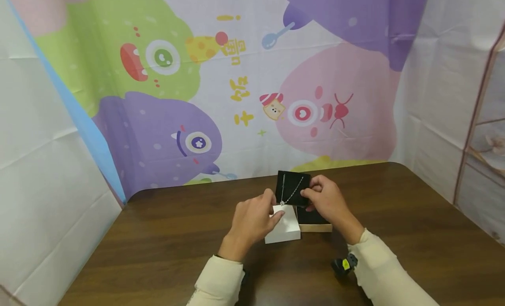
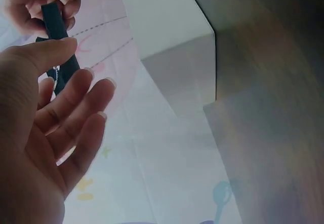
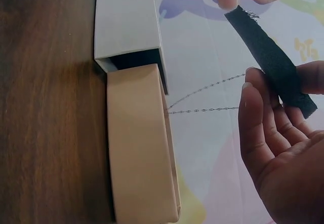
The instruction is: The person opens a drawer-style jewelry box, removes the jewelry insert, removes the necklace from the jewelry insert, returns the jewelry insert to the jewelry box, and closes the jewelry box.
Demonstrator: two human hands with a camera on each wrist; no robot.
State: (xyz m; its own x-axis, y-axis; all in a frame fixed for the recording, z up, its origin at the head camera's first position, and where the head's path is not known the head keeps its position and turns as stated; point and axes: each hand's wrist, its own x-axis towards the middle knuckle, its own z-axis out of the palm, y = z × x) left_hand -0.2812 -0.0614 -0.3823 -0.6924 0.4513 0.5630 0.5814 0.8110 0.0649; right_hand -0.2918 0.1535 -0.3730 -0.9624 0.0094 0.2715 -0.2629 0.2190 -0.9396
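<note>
In the head view my right hand [image 1: 329, 198] holds a thin black jewellery pad [image 1: 289, 187] upright, thumb on the front and fingers behind its right edge. A silver necklace [image 1: 296, 186] lies in a V across the pad, its small pendant [image 1: 282, 203] at the bottom edge. My left hand [image 1: 254, 216] is at the pad's lower left corner, thumb and index finger apart around the pendant. In the right wrist view the necklace's fine chain [image 3: 205, 111] runs from behind the pad down to the tan box base [image 3: 142, 143].
A white box lid [image 1: 282, 231] stands below the pad on the dark wooden table [image 1: 177, 236], against the black-lined tan base at its right. A printed cloth [image 1: 244, 152] hangs behind the table. A black device with a yellow patch [image 1: 346, 265] sits at the right wrist.
</note>
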